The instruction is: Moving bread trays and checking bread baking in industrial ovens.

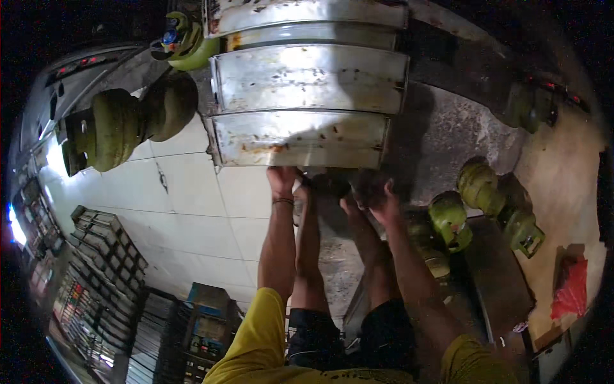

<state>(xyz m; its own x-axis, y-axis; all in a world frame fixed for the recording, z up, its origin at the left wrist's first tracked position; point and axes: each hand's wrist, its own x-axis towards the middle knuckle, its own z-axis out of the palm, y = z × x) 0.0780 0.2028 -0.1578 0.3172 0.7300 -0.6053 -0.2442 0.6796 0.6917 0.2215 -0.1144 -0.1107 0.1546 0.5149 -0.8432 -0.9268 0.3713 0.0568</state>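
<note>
Both hands are down at the bottom edge of a stack of metal trays (300,137) in the upper middle of the frame. The trays are shiny steel but pretty beat up, with rust spots and brown streaks along the rims and dark specks across the flat faces, stepped one behind the other going up the frame. The left hand (281,180) is right against the lowest tray's lower rim, fingers curled up toward it, though I can't tell if they're actually gripping the edge or just pressed against it. The right hand (382,197) sits a bit lower and to the right, in shadow beside a dark round thing (332,185) under the tray; its fingers look bent but it's too dark to say what they're closed on. Green gas cylinders (451,217) lie in a cluster at the right, just beside the right forearm, and more of them (115,128) are lined up at the upper left. The white tiled floor (192,211) spreads across the left middle, with stacked crates (105,256) at the lower left.
</note>
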